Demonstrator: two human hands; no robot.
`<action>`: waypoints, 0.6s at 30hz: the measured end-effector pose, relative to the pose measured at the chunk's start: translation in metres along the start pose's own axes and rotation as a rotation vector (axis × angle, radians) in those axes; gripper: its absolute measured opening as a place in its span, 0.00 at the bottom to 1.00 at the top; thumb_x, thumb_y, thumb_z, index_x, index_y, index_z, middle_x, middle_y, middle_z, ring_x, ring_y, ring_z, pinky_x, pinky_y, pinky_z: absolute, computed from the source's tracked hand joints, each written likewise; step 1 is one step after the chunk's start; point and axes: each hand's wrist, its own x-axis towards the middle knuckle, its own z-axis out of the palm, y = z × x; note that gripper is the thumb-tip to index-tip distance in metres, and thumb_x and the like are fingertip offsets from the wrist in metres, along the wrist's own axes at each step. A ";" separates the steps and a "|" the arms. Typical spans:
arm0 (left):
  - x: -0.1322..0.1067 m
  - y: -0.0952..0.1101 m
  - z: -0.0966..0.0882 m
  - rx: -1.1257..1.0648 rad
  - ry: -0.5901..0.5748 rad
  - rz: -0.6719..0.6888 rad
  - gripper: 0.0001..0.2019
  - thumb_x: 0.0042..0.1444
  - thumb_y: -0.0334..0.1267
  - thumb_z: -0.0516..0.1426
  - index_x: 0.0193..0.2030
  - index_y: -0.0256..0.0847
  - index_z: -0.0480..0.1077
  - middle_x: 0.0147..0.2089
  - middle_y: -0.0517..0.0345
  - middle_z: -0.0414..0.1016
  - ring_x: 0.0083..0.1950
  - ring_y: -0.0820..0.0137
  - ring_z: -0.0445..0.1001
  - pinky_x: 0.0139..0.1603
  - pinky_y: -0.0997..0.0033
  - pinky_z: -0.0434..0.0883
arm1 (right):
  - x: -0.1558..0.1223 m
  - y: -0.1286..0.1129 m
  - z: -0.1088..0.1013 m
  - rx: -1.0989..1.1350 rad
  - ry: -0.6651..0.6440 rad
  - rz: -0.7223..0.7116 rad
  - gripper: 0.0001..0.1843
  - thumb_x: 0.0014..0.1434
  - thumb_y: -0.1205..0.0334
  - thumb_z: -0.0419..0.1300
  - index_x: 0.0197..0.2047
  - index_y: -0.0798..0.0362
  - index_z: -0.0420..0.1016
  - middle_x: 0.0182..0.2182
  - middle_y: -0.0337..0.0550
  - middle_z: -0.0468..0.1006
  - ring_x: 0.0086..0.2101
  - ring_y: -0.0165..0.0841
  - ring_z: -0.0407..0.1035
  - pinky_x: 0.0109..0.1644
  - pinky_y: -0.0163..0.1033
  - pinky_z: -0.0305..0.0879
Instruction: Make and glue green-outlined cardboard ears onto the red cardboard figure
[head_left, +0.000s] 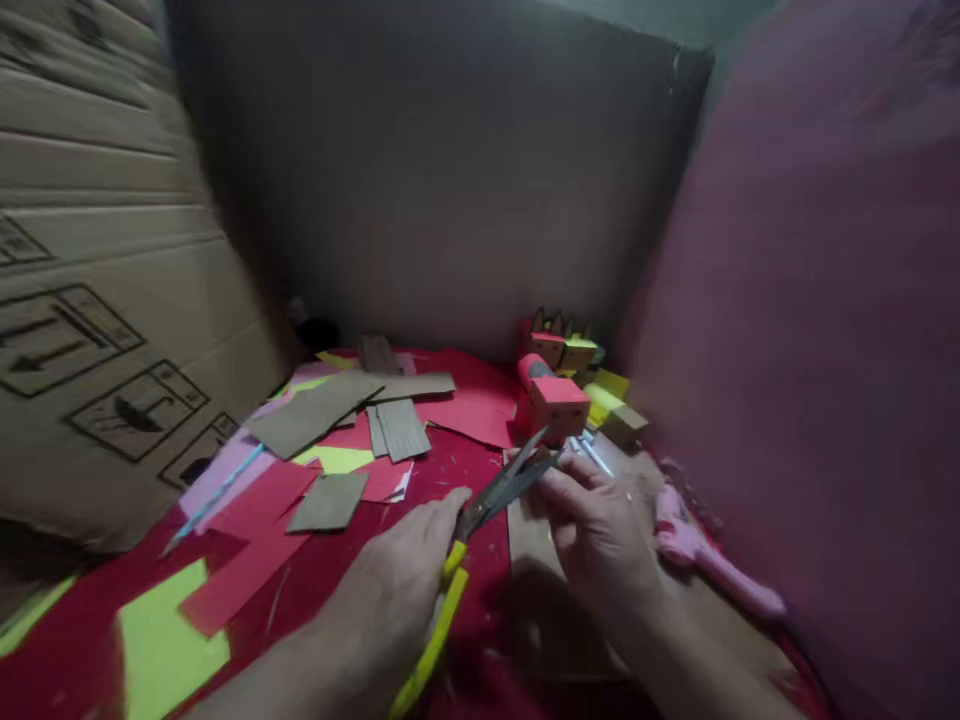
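Observation:
My left hand point(401, 565) is closed around the scissors point(501, 496), near the yellow handles. The dark blades stand slightly apart and point up to the right. My right hand point(604, 530) is closed, its fingertips pinching something small at the blade tips, perhaps a scrap of cardboard; the fingers mostly hide it. Just beyond the blade tips sits a small red-topped cardboard box point(560, 405). Below my right hand lies a flat cardboard sheet point(525, 540).
Cardboard pieces point(401, 430) and red paper point(255, 560) are scattered leftward, with yellow paper point(169, 635) in front. A light blue pencil point(217, 500) lies among them. Small box shapes point(577, 352) stand behind. At right lies a pink glue gun point(712, 560), beside a pink wall point(810, 350).

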 end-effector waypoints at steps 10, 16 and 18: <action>-0.005 0.003 0.008 -0.003 0.062 -0.004 0.23 0.56 0.30 0.46 0.59 0.39 0.57 0.42 0.48 0.72 0.39 0.63 0.73 0.39 0.63 0.73 | -0.001 0.003 0.003 0.008 -0.021 0.004 0.03 0.44 0.68 0.69 0.26 0.54 0.80 0.23 0.37 0.78 0.27 0.26 0.69 0.34 0.30 0.65; -0.006 0.002 0.010 0.009 0.049 -0.038 0.24 0.53 0.29 0.46 0.59 0.39 0.57 0.41 0.50 0.71 0.34 0.66 0.71 0.32 0.68 0.70 | 0.000 0.005 0.001 0.042 -0.044 0.016 0.03 0.43 0.67 0.69 0.23 0.55 0.79 0.22 0.37 0.78 0.26 0.26 0.69 0.33 0.29 0.64; -0.006 0.001 0.010 0.007 0.015 -0.034 0.23 0.54 0.29 0.45 0.58 0.38 0.57 0.39 0.51 0.71 0.31 0.67 0.70 0.30 0.69 0.69 | 0.000 0.006 0.000 0.051 -0.046 0.020 0.03 0.43 0.68 0.69 0.24 0.55 0.79 0.21 0.36 0.77 0.25 0.25 0.68 0.31 0.29 0.63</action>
